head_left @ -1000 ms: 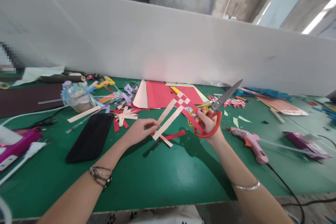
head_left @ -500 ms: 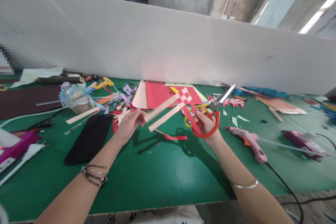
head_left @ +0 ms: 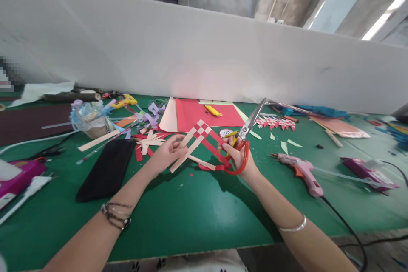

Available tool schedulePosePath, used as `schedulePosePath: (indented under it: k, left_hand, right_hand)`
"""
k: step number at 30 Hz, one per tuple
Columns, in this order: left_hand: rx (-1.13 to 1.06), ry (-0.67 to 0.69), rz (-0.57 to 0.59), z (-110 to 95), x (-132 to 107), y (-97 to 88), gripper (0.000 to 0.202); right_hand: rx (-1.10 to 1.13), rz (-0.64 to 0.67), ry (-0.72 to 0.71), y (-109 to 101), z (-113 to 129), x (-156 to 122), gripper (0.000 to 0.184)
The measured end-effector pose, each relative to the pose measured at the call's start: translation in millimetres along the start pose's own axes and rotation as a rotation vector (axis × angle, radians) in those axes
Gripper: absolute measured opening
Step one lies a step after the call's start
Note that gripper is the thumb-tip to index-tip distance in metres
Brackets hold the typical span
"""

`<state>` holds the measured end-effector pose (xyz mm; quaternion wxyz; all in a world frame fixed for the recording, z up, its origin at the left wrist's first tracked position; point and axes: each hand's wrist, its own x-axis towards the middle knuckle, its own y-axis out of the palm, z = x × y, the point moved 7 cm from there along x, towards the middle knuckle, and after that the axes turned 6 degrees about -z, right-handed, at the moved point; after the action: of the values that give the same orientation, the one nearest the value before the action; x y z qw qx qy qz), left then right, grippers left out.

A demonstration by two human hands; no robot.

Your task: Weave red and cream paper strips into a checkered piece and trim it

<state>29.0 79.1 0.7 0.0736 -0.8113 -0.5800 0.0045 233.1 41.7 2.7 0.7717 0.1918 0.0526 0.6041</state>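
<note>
My right hand (head_left: 237, 155) is closed round the red handles of a pair of scissors (head_left: 247, 134), blades pointing up and away. The same hand also pinches the red strips of a woven paper piece (head_left: 200, 134) of red and cream strips. My left hand (head_left: 167, 154) pinches the cream strip ends of that woven piece on its left side. The piece hangs between both hands just above the green table (head_left: 191, 216). A loose cream strip and a red strip lie on the table under it.
A pink glue gun (head_left: 301, 172) with a black cord lies to the right. A black phone (head_left: 106, 170) lies to the left. Red and cream paper sheets (head_left: 194, 112), a yellow cutter (head_left: 213, 111), paper scraps and a cup of bits (head_left: 89, 119) sit behind. A white partition backs the table.
Both hands drew the woven piece leftward and closer together. The scissors swung from pointing right to pointing more upright. The left hand shifted its pinch on the cream strips.
</note>
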Motion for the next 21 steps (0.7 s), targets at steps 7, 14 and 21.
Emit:
schedulePosePath:
  k: [7,14,21]
  left_hand:
    - [0.203,0.056,-0.085,-12.7,-0.2,-16.5,0.035]
    - [0.169,-0.106,0.04,-1.5,-4.6,-13.0,0.035]
    - [-0.495,-0.096,-0.135,-11.6,-0.7,-28.3,0.027]
  right_hand:
    - [-0.149,0.132,0.107,5.8,-7.1,-3.4,0.031]
    - [-0.328,0.235,0.096,11.5,-4.5,-6.6,0.03]
    - [-0.192,0.012,0.076,-1.3,-11.1,0.6,0.03]
